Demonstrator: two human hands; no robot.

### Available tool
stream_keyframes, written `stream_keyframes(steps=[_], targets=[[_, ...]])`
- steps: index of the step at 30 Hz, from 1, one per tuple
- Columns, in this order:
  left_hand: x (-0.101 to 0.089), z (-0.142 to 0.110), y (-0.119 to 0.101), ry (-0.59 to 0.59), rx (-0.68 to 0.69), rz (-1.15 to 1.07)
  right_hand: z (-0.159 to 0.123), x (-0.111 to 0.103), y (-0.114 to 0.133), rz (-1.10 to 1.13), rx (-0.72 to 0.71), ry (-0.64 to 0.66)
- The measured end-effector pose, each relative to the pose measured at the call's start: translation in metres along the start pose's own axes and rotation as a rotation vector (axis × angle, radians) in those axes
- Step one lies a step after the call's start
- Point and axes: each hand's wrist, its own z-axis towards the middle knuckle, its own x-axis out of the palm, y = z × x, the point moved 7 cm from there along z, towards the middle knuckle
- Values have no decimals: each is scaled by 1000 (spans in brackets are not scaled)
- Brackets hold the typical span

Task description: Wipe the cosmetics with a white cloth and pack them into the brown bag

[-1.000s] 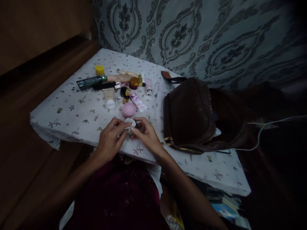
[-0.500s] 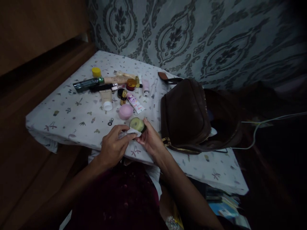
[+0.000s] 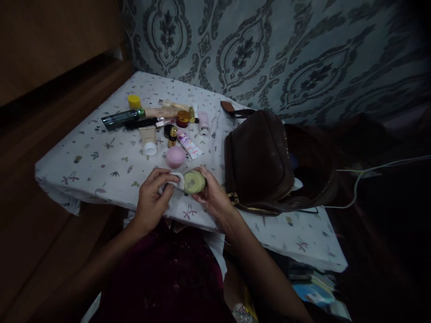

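Observation:
Over the front part of the table, my right hand [image 3: 213, 195] is closed around a round greenish-yellow jar [image 3: 194, 182], whose flat face is turned up toward me. My left hand [image 3: 153, 195] pinches a small white wipe [image 3: 178, 180] and holds it against the jar's left side. Just beyond the jar lies a pink round container [image 3: 175, 157]. Near it are a white and purple tube [image 3: 189, 144], a small dark bottle with a gold cap [image 3: 172, 137] and a beige tube with a white cap [image 3: 149, 140].
A brown leather bag [image 3: 259, 157] stands open at the right of the patterned tablecloth [image 3: 97, 170]. Farther back lie a dark green tube [image 3: 121, 119], a yellow lid [image 3: 134, 102], an amber jar [image 3: 182, 118] and a pale pink tube [image 3: 203, 123]. A wooden cabinet [image 3: 60, 40] borders the left.
My left hand has drawn the wipe left, from across the jar's near edge to its side. The jar has turned so that more of its face shows; my right hand keeps its hold.

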Motion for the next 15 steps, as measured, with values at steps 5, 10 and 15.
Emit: stream_keyframes(steps=[5, 10, 15], targets=[[2, -1, -5, 14, 11, 9, -3, 4, 5, -134, -150, 65], [7, -1, -9, 115, 74, -16, -6, 2, 9, -109, -205, 40], [8, 7, -9, 174, 82, 23, -14, 2, 17, -103, -240, 67]])
